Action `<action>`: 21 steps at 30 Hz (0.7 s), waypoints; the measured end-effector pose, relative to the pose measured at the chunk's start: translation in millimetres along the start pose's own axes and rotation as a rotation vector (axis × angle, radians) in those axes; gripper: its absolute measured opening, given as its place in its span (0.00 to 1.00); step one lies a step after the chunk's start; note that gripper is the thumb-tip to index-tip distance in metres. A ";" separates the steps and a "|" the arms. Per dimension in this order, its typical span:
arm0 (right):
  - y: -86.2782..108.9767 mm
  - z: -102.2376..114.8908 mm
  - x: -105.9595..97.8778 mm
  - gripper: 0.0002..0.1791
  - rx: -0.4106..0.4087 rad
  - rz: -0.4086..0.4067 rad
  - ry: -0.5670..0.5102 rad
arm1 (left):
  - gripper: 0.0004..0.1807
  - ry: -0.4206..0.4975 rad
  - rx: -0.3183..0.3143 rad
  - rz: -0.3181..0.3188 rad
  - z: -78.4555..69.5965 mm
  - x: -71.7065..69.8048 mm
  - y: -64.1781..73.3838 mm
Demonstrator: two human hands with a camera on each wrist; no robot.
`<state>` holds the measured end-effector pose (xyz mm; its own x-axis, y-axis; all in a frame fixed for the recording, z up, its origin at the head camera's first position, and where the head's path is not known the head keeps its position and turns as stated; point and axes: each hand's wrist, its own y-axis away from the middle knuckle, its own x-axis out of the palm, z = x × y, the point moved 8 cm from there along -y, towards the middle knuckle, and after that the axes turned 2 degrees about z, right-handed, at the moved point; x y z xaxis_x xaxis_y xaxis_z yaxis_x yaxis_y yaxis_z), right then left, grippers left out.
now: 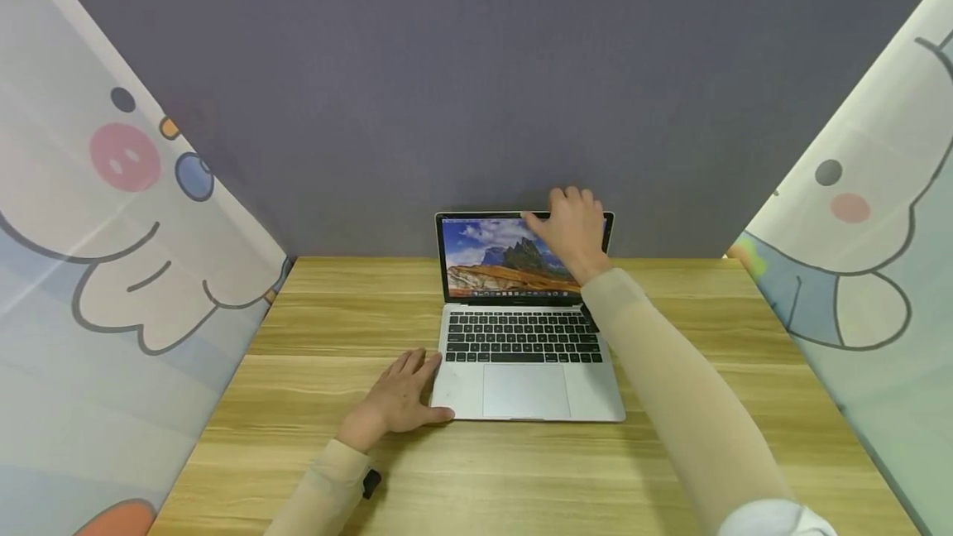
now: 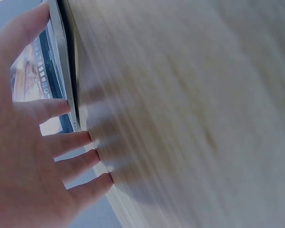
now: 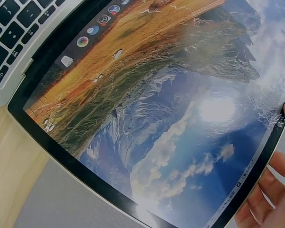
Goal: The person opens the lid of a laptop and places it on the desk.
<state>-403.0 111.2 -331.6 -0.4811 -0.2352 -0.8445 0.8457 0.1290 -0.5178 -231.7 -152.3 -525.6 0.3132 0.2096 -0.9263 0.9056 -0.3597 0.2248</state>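
A silver laptop (image 1: 462,391) stands opened on the table, its screen (image 1: 484,259) lit with a mountain picture. At the top edge of the lid, right of centre, my right hand (image 1: 575,226) pinches the screen. Its thumb lies on the front of the bezel in the right wrist view, and the fingers (image 3: 275,187) reach behind the lid. My left hand (image 1: 398,399) lies spread at the base's front left corner, thumb at the front edge. In the left wrist view its index finger touches the laptop's side (image 2: 65,71) and the other fingertips rest on the wood.
The wooden table (image 1: 335,296) extends to both sides of the laptop. A grey panel (image 1: 476,89) rises right behind the lid. Cartoon-printed curtains (image 1: 45,288) border the table on the left and right. Black keys (image 1: 521,337) fill the upper part of the base.
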 end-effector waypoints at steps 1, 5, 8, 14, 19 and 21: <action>-0.3 0.1 0.6 0.28 0.001 0.004 0.002 | 0.56 -0.001 0.001 0.000 -0.2 0.1 0.3; -2.0 -0.4 3.8 0.29 0.011 0.032 -0.001 | 0.56 0.000 0.006 -0.001 -0.7 0.2 1.2; -4.0 -0.8 5.7 0.29 0.011 0.042 0.002 | 0.56 0.005 0.004 -0.001 -0.9 -0.5 1.4; -6.6 -1.9 8.1 0.28 0.006 0.026 0.005 | 0.56 0.014 0.009 -0.005 -1.2 -0.3 0.4; -7.7 -1.7 10.3 0.30 -0.001 -0.006 0.012 | 0.56 0.013 0.015 -0.011 -0.9 0.0 0.6; -8.1 -2.5 12.2 0.31 0.003 -0.010 0.011 | 0.56 0.012 0.014 -0.011 -0.9 0.3 0.6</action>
<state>-416.3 109.6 -338.1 -0.4922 -0.2257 -0.8407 0.8415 0.1236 -0.5259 -230.8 -151.6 -525.5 0.3066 0.2249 -0.9249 0.9050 -0.3699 0.2101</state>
